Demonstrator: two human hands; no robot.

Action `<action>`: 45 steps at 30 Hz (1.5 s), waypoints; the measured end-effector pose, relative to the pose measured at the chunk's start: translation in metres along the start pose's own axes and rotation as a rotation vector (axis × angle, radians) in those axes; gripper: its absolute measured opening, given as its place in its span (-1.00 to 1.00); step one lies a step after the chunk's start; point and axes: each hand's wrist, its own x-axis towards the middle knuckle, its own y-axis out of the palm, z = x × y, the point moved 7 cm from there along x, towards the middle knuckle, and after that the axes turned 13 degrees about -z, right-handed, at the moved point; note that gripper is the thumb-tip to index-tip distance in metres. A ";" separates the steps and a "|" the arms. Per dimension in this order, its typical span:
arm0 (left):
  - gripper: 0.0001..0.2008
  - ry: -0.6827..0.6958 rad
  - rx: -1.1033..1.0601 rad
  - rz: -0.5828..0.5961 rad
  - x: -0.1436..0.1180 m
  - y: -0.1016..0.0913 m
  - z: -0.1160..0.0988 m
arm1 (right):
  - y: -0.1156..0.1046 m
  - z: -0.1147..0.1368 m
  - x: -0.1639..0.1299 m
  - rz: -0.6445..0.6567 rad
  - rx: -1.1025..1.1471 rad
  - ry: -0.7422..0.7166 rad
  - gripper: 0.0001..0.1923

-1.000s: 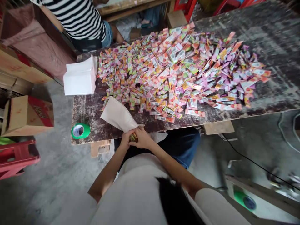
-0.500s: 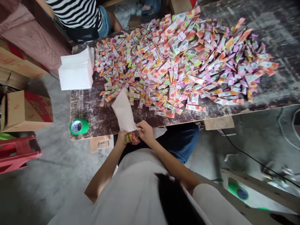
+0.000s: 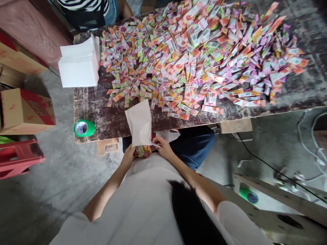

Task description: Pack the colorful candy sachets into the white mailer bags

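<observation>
Left hand and right hand, lower centre of the frame — fingers closed about the mouth of a pale paper bag, a small bundle of sachets pinched between them; advisable to keep the mouth spread and the bundle squared, so nothing snags; bag flat, cream, uncreased, slanting up over the table edge; loose sachets heaped across the upper frame; green tape roll at left; white stack upper left.
</observation>
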 end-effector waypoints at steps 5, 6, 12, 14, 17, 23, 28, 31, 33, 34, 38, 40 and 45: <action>-0.64 0.227 0.292 0.012 -0.010 -0.007 -0.006 | -0.005 -0.004 -0.010 0.123 -0.038 0.078 -0.90; -0.65 0.290 0.340 0.010 -0.011 -0.006 -0.009 | -0.006 -0.005 -0.012 0.157 -0.039 0.084 -0.90; -0.75 0.336 0.520 0.068 -0.009 -0.003 -0.009 | -0.008 -0.007 -0.019 0.235 -0.018 0.116 -0.88; -0.71 0.325 0.509 0.086 -0.012 -0.006 -0.016 | -0.013 -0.002 -0.019 0.163 0.007 0.146 -0.82; -0.67 0.338 0.406 0.054 -0.018 -0.010 -0.049 | -0.025 0.023 -0.010 -0.008 0.089 0.170 -0.75; -0.66 0.577 0.210 0.017 -0.032 0.006 -0.168 | -0.044 0.129 0.046 -0.152 0.127 0.014 -0.80; -0.65 0.608 0.130 0.025 -0.033 0.016 -0.225 | -0.047 0.185 0.084 -0.154 0.090 -0.071 -0.84; -0.64 0.645 0.023 0.054 -0.031 0.017 -0.240 | -0.048 0.203 0.090 -0.142 0.096 -0.131 -0.85; -0.64 0.632 -0.018 0.061 -0.029 0.018 -0.244 | -0.049 0.208 0.091 -0.139 0.087 -0.113 -0.85; -0.62 0.612 -0.028 0.056 -0.029 0.018 -0.244 | -0.049 0.209 0.091 -0.142 0.070 -0.104 -0.84; -0.65 0.605 -0.059 0.112 -0.034 0.023 -0.250 | -0.049 0.216 0.093 -0.129 0.040 -0.154 -0.85; -0.62 0.593 -0.068 0.107 -0.035 0.022 -0.252 | -0.048 0.219 0.093 -0.116 0.026 -0.164 -0.86; -0.62 0.602 -0.068 0.155 -0.037 0.019 -0.245 | -0.049 0.225 0.091 -0.148 -0.052 -0.262 -0.88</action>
